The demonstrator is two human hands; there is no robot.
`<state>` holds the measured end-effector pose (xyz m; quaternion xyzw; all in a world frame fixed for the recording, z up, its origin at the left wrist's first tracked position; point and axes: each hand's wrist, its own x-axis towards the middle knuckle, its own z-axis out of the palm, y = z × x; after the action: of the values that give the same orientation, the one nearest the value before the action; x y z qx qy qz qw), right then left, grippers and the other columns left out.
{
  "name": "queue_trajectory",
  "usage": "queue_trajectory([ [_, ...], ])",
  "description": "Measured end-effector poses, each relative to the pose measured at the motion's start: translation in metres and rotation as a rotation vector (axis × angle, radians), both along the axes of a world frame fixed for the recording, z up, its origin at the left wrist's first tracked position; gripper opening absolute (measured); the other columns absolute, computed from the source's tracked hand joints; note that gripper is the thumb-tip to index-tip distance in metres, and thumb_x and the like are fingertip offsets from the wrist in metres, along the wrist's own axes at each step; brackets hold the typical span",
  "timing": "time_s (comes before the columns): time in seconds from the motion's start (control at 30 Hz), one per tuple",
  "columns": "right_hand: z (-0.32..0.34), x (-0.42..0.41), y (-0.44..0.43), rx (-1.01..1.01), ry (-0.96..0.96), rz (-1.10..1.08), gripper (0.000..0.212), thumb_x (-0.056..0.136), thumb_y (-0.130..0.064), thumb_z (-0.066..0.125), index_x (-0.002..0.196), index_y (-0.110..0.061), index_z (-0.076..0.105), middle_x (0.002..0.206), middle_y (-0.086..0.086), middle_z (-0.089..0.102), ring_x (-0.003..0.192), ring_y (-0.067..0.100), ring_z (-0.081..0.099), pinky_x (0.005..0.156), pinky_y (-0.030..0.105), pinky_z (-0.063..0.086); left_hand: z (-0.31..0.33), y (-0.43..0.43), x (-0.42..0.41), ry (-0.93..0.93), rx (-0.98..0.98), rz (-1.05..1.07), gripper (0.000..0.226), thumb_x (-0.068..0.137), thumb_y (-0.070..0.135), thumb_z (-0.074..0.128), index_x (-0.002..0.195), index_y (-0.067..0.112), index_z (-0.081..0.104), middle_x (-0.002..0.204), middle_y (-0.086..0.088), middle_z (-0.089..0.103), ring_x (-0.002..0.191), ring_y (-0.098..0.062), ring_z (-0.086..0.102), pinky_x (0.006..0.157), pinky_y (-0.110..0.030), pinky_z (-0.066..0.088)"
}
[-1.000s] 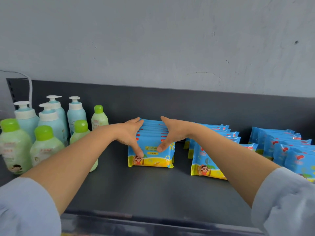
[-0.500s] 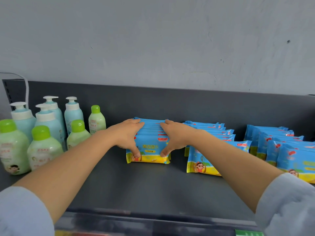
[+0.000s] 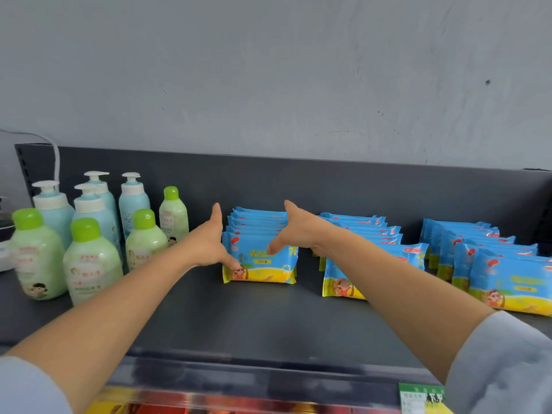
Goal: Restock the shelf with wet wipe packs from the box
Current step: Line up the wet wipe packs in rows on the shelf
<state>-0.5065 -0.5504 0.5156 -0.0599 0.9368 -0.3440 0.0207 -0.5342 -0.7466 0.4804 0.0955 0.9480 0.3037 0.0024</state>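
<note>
Both hands, left and right, spread flat flanking the row of wet wipe packs on the shelf; soft, slick film, so squeeze from the sides

Bare forearms, light grey-blue sleeves pushed up toward the elbows.

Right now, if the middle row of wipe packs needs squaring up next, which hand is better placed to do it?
Right, likely. The right hand lies along the right side of the left row of packs, directly beside the middle row. The left hand is on the far side, nearer the bottles.
</note>
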Motion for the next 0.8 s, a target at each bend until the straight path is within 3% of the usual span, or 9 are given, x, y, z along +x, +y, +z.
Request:
queue_trajectory([
  [0.13, -0.016, -0.006, -0.004, 0.012, -0.025, -0.059, 0.091, 0.064, -0.009, 0.085, 0.135, -0.013, 0.028, 0.132, 0.012, 0.044, 0.118, 0.031, 0.048, 0.099, 0.043, 0.046, -0.005, 0.002, -0.001, -0.056, 0.088, -0.005, 0.129, 0.065, 0.01, 0.087, 0.152, 0.011, -0.009, 0.15, -0.002, 0.037, 0.132, -0.02, 0.043, 0.104, -0.032, 0.038],
  [0.23, -0.025, -0.008, -0.003, 0.039, -0.005, -0.073, 0.075, 0.065, -0.007, 0.084, 0.123, -0.011, 0.037, 0.12, 0.01, 0.054, 0.111, 0.028, 0.055, 0.095, 0.042, 0.05, -0.009, 0.002, -0.003, -0.047, 0.126, -0.052, 0.096, 0.062, 0.005, 0.087, 0.139, 0.017, 0.031, 0.127, 0.006, 0.056, 0.118, -0.014, 0.054, 0.097, -0.03, 0.047],
  [0.33, -0.029, -0.009, -0.005, 0.078, 0.047, -0.067, 0.07, 0.067, -0.008, 0.083, 0.121, -0.01, 0.039, 0.119, 0.009, 0.054, 0.108, 0.026, 0.056, 0.093, 0.041, 0.052, -0.011, 0.002, -0.006, -0.035, 0.155, -0.075, 0.081, 0.06, 0.003, 0.087, 0.125, 0.024, 0.044, 0.115, 0.01, 0.062, 0.111, -0.013, 0.059, 0.096, -0.035, 0.051],
  [0.5, -0.032, -0.006, -0.002, 0.124, 0.093, -0.048, 0.087, 0.07, -0.014, 0.083, 0.137, -0.011, 0.028, 0.124, 0.008, 0.05, 0.11, 0.023, 0.054, 0.092, 0.035, 0.051, -0.007, 0.001, -0.002, -0.031, 0.178, -0.1, 0.096, 0.064, 0.0, 0.085, 0.141, 0.017, 0.031, 0.107, 0.018, 0.054, 0.106, -0.009, 0.056, 0.089, -0.025, 0.046],
  [0.6, -0.03, -0.003, 0.0, 0.118, 0.108, -0.033, 0.101, 0.072, -0.013, 0.082, 0.147, -0.011, 0.015, 0.126, 0.007, 0.05, 0.113, 0.022, 0.053, 0.093, 0.034, 0.05, -0.006, 0.0, -0.002, -0.028, 0.171, -0.108, 0.107, 0.063, 0.0, 0.085, 0.147, 0.02, 0.022, 0.104, 0.021, 0.053, 0.108, -0.011, 0.056, 0.091, -0.026, 0.046],
  [0.7, -0.03, -0.002, 0.001, 0.146, 0.126, -0.039, 0.103, 0.071, -0.017, 0.083, 0.148, -0.011, 0.013, 0.126, 0.005, 0.051, 0.113, 0.021, 0.053, 0.094, 0.033, 0.049, -0.004, -0.002, -0.003, -0.035, 0.154, -0.123, 0.11, 0.063, 0.0, 0.085, 0.148, 0.022, 0.019, 0.103, 0.025, 0.051, 0.107, -0.01, 0.056, 0.092, -0.027, 0.046],
  [0.8, -0.028, -0.003, 0.001, 0.247, 0.151, -0.025, 0.101, 0.07, -0.024, 0.084, 0.146, -0.011, 0.018, 0.133, 0.007, 0.043, 0.117, 0.022, 0.049, 0.095, 0.033, 0.047, -0.002, -0.003, -0.004, -0.015, 0.059, -0.14, 0.112, 0.064, 0.006, 0.086, 0.149, 0.024, 0.016, 0.124, 0.014, 0.055, 0.112, -0.012, 0.055, 0.098, -0.032, 0.047],
])
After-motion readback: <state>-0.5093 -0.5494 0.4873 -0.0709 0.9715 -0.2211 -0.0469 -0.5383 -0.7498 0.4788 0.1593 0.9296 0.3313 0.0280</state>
